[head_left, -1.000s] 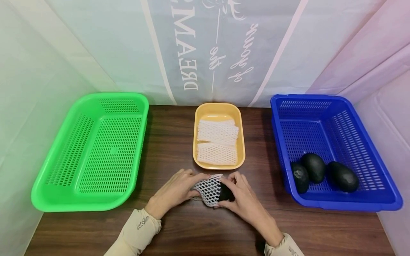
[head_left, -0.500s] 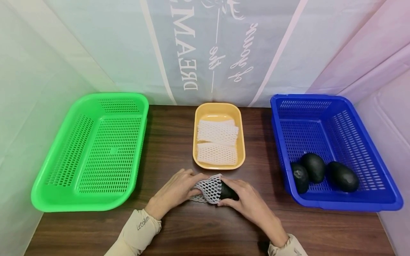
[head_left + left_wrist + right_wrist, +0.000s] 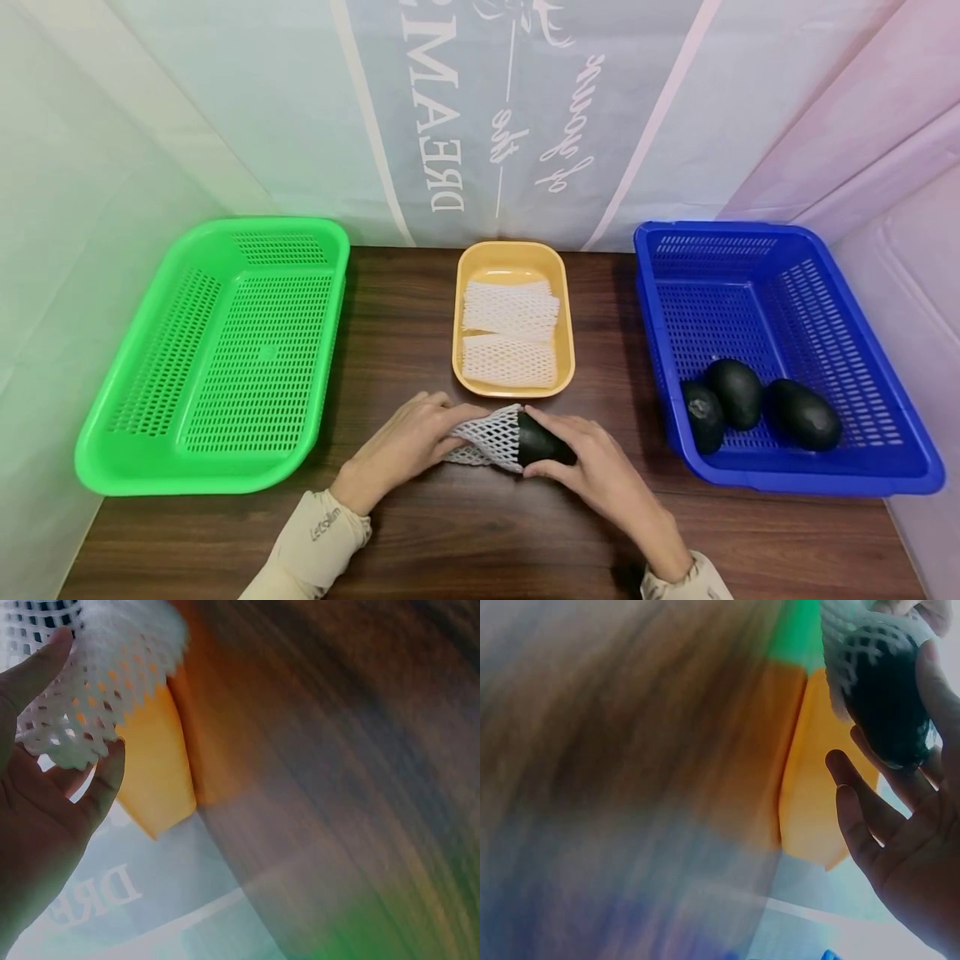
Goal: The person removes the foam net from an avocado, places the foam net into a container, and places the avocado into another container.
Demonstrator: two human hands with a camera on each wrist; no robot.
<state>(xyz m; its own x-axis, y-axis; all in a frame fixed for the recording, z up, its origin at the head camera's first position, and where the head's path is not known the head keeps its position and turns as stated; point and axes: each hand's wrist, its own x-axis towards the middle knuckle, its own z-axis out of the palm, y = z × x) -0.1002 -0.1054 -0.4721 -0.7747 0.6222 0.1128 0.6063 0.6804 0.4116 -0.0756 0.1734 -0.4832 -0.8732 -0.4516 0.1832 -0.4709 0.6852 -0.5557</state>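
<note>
A dark avocado (image 3: 542, 442) lies partly inside a white foam net sleeve (image 3: 497, 433), low over the table in front of me. My left hand (image 3: 405, 446) pinches the loose left end of the sleeve between thumb and fingers. From the other side, my right hand (image 3: 603, 467) grips the bare end of the avocado, thumb opposite the fingers. The right wrist view shows the avocado's (image 3: 889, 705) rounded tip close to the palm, with the net around its other end. In the left wrist view the net (image 3: 97, 697) flares open and hangs past the fingertips.
Behind the hands stands a yellow tray (image 3: 459, 367) holding more foam net sleeves (image 3: 510, 358). To the left is a green basket (image 3: 322, 392) with nothing in it. A blue basket (image 3: 660, 367) at the right holds three dark avocados (image 3: 802, 414). A printed curtain (image 3: 300, 108) hangs behind.
My right hand has slid rightward from the sleeve's edge to the avocado's far end, so more bare avocado shows. My left hand stays nearly in place on the sleeve.
</note>
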